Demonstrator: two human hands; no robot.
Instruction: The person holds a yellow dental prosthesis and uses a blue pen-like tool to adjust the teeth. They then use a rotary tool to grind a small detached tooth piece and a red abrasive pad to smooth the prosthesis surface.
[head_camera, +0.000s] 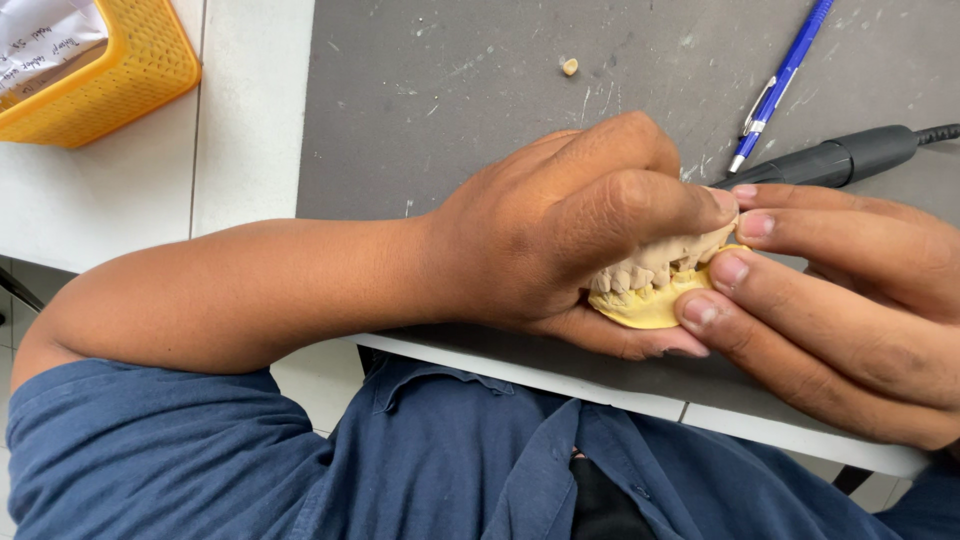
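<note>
Dental cast (655, 285), tan upper on yellow base, gripped over gray mat (450, 110) near desk edge. Left hand (560, 235) clamped round it from 9 o'clock, right hand (830, 300) fingertips pinching from 3. Looks like bite seating check; next calls for steady even pressure. Handpiece (830, 160), blue pen (780, 80) idle at 1

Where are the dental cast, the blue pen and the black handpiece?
dental cast (650, 285): head view, on the teeth between both hands.
blue pen (783, 75): head view, mid-barrel.
black handpiece (830, 160): head view, on its body.

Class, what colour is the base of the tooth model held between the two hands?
Pale yellow base, with beige teeth above; the head view shows it best.
</note>
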